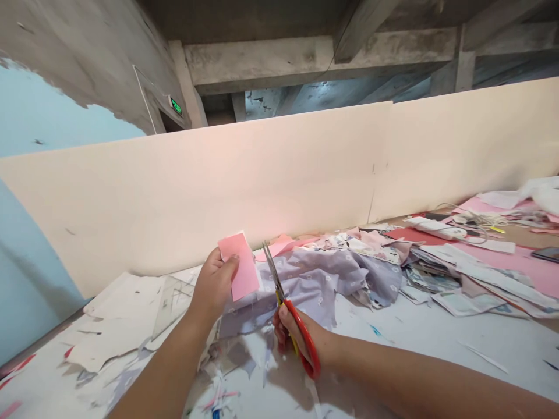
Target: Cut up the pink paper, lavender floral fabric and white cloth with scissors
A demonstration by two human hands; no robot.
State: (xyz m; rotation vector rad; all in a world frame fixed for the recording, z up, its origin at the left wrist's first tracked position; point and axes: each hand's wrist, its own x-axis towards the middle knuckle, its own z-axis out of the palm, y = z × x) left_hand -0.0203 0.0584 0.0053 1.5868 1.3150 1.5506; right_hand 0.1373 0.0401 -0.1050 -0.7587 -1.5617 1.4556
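My left hand is closed on a pink rectangular piece of paper, the thumb lying across its face. A pale layer shows along the paper's right edge. In my right hand is a pair of scissors with red and yellow handles, its blades pointing up and slightly left. The blades stand just right of the paper and apart from it, and they look nearly closed. Behind both hands, a lilac cloth with small white flowers lies crumpled on the table.
Left of the hands lie white sheets and a clear set square. Paper scraps litter the near table. Stacked cut pieces, a white power strip and a phone are at right. A cream partition runs behind.
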